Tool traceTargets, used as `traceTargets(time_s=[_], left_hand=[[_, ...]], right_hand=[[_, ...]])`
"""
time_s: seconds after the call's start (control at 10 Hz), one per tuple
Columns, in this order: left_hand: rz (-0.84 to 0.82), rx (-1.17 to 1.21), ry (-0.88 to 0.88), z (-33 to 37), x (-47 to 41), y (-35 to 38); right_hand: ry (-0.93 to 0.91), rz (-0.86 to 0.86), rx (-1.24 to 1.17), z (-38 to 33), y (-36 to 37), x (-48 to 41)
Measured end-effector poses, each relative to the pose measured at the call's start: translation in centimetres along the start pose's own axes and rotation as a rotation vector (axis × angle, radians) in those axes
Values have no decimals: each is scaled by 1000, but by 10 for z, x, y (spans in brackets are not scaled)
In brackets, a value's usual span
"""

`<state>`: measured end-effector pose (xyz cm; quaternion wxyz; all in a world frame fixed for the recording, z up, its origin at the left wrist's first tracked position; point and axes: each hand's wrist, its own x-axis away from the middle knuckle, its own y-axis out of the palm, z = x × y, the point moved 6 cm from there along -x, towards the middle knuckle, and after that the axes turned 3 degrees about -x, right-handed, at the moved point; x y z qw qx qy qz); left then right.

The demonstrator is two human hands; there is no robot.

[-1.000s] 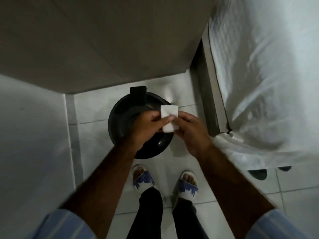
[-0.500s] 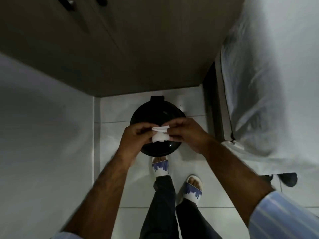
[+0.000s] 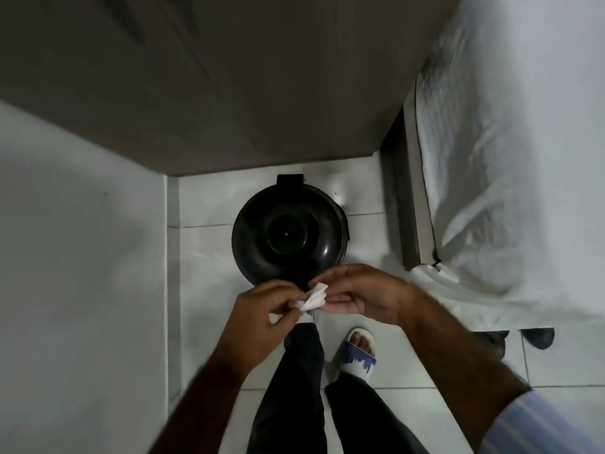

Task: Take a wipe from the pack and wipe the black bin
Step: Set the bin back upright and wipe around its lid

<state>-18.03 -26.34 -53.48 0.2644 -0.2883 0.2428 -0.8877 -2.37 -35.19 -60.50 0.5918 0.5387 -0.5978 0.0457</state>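
Note:
The round black bin (image 3: 288,234) stands on the white tiled floor, its domed lid closed and a hinge block at its far side. Just in front of its near rim I hold a small folded white wipe (image 3: 315,296) between both hands. My left hand (image 3: 265,312) pinches the wipe's left end with thumb and fingers. My right hand (image 3: 357,290) pinches its right end, fingers partly spread. Both hands hover above the floor and do not touch the bin. No wipe pack is in view.
A brown cabinet front (image 3: 229,86) rises behind the bin. A white wall (image 3: 75,257) closes the left side. A bed with a white sheet (image 3: 510,158) fills the right. My feet in blue-and-white slippers (image 3: 358,355) stand just behind the bin; dark shoes (image 3: 538,337) lie under the bed.
The hands have drawn back from over the lid to its near edge, so the whole lid shows. The flat wipe has been folded into a smaller crumpled piece.

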Motion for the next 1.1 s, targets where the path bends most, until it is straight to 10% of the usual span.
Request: traceTargets(time_s=[0.2, 0.4, 0.9, 1.1], left_hand=[[-5, 306, -681, -104, 64, 10], [43, 479, -932, -142, 57, 34], [50, 280, -852, -152, 0, 42], [367, -79, -563, -71, 26, -79]], right_hand=[[191, 160, 93, 34, -45, 9], [320, 368, 121, 68, -92, -9], [213, 585, 434, 45, -83, -32], [-424, 824, 919, -76, 2, 50]])
